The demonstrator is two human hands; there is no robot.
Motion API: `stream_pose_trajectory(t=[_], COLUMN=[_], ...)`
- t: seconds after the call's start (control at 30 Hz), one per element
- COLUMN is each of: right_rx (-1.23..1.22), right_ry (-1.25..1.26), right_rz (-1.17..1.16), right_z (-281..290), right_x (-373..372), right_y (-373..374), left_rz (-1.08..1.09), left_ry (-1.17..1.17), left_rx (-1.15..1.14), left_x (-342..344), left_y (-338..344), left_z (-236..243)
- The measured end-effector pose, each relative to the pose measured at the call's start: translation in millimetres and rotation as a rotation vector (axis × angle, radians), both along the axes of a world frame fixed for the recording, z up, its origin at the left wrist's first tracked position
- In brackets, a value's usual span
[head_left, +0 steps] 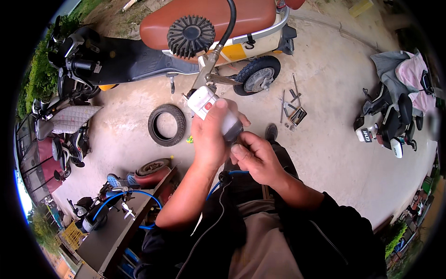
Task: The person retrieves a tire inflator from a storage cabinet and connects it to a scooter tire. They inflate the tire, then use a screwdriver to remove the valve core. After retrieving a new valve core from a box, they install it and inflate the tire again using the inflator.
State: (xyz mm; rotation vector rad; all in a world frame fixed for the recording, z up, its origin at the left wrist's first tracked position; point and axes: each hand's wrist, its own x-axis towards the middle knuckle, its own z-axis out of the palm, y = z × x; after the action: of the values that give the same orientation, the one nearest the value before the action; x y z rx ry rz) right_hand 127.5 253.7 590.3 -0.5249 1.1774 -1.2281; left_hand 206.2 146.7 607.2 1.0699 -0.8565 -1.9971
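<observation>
My left hand [213,135] grips a white-and-grey handle unit [200,103] with a small red button, joined to a metal body [206,69] with a lever and a black hose [228,25]. A round gauge in a ribbed black rubber guard [191,36] sits at its top. My right hand [255,160] has its fingers curled together at the dark lower end of the handle; what they pinch is hidden. Just below, a blue hose [237,173] crosses in front of my body.
A scooter [246,14] stands beyond my hands, a loose tyre [158,135] and scattered tools [296,116] on the concrete [325,153]. A metal bench [107,237] is at lower left; covered scooters [69,120] stand left, another [395,107] right.
</observation>
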Motion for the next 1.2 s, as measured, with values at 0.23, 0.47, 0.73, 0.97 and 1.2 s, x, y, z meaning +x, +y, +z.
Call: stream_pose_trajectory(t=[0.23,0.47,0.73,0.97,1.2], right_rx=[0.102,0.138,0.060,0.111,0.219], right_ry=[0.107,-0.178,-0.284,-0.299,-0.361], right_rz=[0.014,-0.560,-0.577,-0.570,-0.508], right_z=[-90.9,-148.7,-177.1,-223.3,-256.9], right_x=[-86.4,-233.9,-272.0,-243.4,-217.8], right_y=[38.4,20.9,23.6,36.7,31.3], left_rz=[-0.482,-0.771,-0.473,-0.535,-0.526], left_ry=[-0.200,-0.156,-0.443,-0.634,-0.602], left_rx=[-0.059,0.238,0.333,0.173,0.244], left_x=[-8.2,-24.5,-50.8,-26.7,6.9], left_y=[8.0,43.0,59.6,62.4,61.0], left_z=[-61.6,-97.3,-137.6,-196.7,-234.6])
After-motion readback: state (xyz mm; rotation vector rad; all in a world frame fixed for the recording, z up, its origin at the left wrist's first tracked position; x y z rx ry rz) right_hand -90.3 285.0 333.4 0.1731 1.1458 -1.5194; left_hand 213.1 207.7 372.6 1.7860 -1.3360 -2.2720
